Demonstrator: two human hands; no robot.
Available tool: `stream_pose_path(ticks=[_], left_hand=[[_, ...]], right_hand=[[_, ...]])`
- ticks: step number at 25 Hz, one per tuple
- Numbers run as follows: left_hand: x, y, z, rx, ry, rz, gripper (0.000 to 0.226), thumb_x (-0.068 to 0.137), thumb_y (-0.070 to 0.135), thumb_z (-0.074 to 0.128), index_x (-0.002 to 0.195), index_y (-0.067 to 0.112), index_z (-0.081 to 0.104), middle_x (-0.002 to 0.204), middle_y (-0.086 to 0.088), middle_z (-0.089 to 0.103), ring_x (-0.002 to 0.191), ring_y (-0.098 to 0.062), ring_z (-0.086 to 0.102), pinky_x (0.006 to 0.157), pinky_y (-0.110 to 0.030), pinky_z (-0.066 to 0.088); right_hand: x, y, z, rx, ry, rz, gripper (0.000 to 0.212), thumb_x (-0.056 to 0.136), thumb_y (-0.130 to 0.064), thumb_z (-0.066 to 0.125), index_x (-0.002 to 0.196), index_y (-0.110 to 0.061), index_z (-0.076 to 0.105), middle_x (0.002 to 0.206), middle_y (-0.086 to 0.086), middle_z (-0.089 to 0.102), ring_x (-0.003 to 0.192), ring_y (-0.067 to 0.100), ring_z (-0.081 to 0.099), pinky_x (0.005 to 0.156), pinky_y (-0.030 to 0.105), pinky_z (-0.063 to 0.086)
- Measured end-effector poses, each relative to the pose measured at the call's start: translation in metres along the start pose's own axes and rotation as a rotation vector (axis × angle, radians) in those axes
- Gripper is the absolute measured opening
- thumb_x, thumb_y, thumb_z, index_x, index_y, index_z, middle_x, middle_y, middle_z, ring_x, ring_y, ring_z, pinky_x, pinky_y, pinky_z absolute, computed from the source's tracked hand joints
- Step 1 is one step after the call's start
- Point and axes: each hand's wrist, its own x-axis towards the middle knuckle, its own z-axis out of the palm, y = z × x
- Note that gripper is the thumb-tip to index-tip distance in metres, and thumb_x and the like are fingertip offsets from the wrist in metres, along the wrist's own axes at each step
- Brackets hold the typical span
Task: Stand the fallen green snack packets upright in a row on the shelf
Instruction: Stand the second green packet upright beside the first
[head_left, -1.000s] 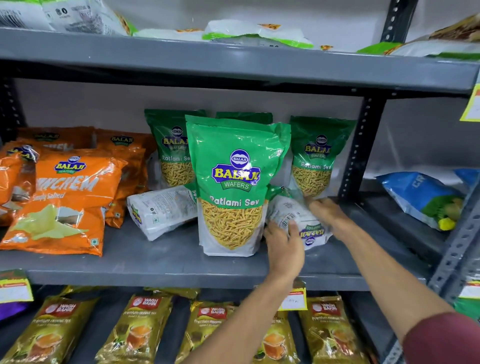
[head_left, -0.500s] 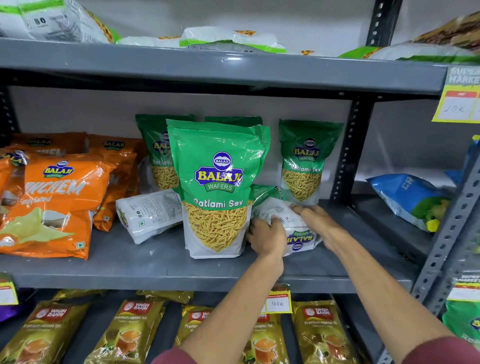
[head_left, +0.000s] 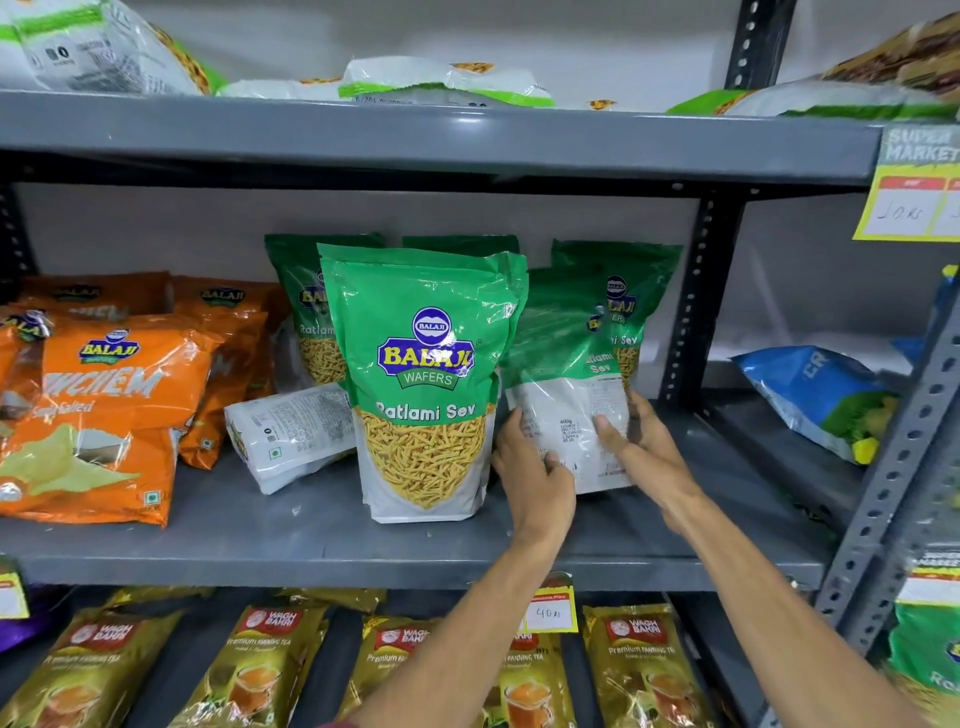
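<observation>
On the grey middle shelf (head_left: 311, 540) a green Ratlami Sev packet (head_left: 423, 374) stands upright at the front. To its right, a second green packet (head_left: 566, 374) is raised almost upright with its white back facing me; my left hand (head_left: 535, 478) grips its lower left edge and my right hand (head_left: 641, 447) its lower right. Behind them stand more green packets, one at the back left (head_left: 296, 306) and one at the back right (head_left: 634, 291). Another packet (head_left: 291, 431) lies fallen on its side, white back up, left of the front packet.
Orange Balaji packets (head_left: 104, 410) crowd the shelf's left end. A dark perforated upright (head_left: 696, 312) bounds the bay on the right, with a blue bag (head_left: 815, 395) beyond it. White-green bags lie on the top shelf (head_left: 415, 140). Tea packets (head_left: 260, 670) fill the shelf below.
The packet that lay flat to the right of the front packet has been lifted by both hands and tilted up to nearly upright. The camera moved closer.
</observation>
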Motion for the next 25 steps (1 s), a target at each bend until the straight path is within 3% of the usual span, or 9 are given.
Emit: stream_pose_path(ticks=[3,5,7,9,13,16,19,21,25], left_hand=[[0.007,0.000,0.002,0.027,-0.036,0.040,0.074,0.086,-0.010,0.048,0.154,0.010,0.029,0.159,-0.008,0.035,0.150,-0.023,0.030,0.125,-0.039,0.025],[0.015,-0.001,0.005,0.009,-0.058,0.040,0.076,0.082,-0.014,0.048,0.153,0.009,0.030,0.156,-0.011,0.039,0.147,-0.025,0.036,0.122,-0.040,0.030],[0.021,-0.003,0.007,0.011,-0.083,0.039,0.075,0.081,-0.014,0.047,0.150,0.011,0.031,0.151,-0.012,0.045,0.140,-0.028,0.044,0.116,-0.046,0.039],[0.027,-0.006,0.008,0.041,-0.094,0.051,0.072,0.081,-0.014,0.046,0.147,0.010,0.033,0.146,-0.015,0.049,0.134,-0.033,0.049,0.110,-0.049,0.043],[0.029,-0.006,0.013,0.095,-0.048,0.057,0.063,0.081,-0.011,0.050,0.140,0.008,0.040,0.142,-0.018,0.048,0.133,-0.035,0.047,0.111,-0.047,0.040],[0.022,-0.010,0.017,0.207,0.047,0.152,0.050,0.081,-0.005,0.059,0.126,0.014,0.049,0.131,-0.015,0.045,0.124,-0.033,0.046,0.106,-0.044,0.041],[0.022,-0.008,0.022,0.165,-0.071,0.220,0.036,0.091,0.011,0.061,0.126,0.014,0.052,0.120,-0.011,0.052,0.119,-0.032,0.051,0.102,-0.048,0.044],[0.025,-0.004,0.024,0.108,-0.114,0.184,0.038,0.093,0.027,0.063,0.128,0.015,0.052,0.117,-0.006,0.055,0.117,-0.027,0.053,0.102,-0.045,0.045],[0.025,-0.004,0.026,0.042,-0.099,0.156,0.074,0.075,0.057,0.075,0.135,0.025,0.045,0.134,0.000,0.054,0.126,-0.017,0.053,0.106,-0.039,0.046]], right_hand=[[0.003,0.004,-0.006,-0.023,0.010,-0.041,0.069,0.088,-0.023,0.076,0.146,-0.029,0.040,0.143,0.003,0.058,0.131,0.019,0.056,0.112,0.046,0.044],[0.007,0.004,-0.008,-0.121,0.060,-0.065,0.071,0.085,-0.016,0.078,0.144,-0.024,0.040,0.142,0.004,0.057,0.129,0.020,0.054,0.110,0.039,0.042],[0.010,0.006,-0.008,-0.210,0.127,-0.074,0.072,0.084,-0.014,0.079,0.144,-0.020,0.039,0.140,0.004,0.057,0.129,0.021,0.052,0.106,0.032,0.039],[0.014,0.008,-0.006,-0.231,0.152,-0.090,0.073,0.083,-0.014,0.079,0.144,-0.016,0.039,0.140,0.007,0.055,0.131,0.024,0.050,0.109,0.035,0.039],[0.017,0.016,-0.005,-0.243,0.182,-0.114,0.076,0.082,-0.015,0.081,0.144,-0.015,0.037,0.143,0.009,0.049,0.134,0.025,0.046,0.114,0.039,0.036],[0.015,0.022,-0.003,-0.248,0.227,-0.115,0.080,0.080,-0.022,0.083,0.145,-0.017,0.036,0.142,0.007,0.044,0.136,0.024,0.043,0.112,0.034,0.035],[0.010,0.021,0.008,-0.263,0.318,-0.169,0.082,0.076,-0.027,0.086,0.140,-0.011,0.037,0.132,0.006,0.042,0.131,0.024,0.042,0.105,0.033,0.038],[0.003,0.017,0.018,-0.322,0.411,-0.189,0.078,0.075,-0.032,0.084,0.134,-0.009,0.038,0.130,0.012,0.044,0.124,0.028,0.044,0.090,0.036,0.042],[-0.021,0.013,0.038,-0.441,0.429,-0.164,0.060,0.084,-0.037,0.067,0.130,-0.021,0.033,0.124,0.009,0.041,0.112,0.032,0.048,0.073,0.041,0.045]])
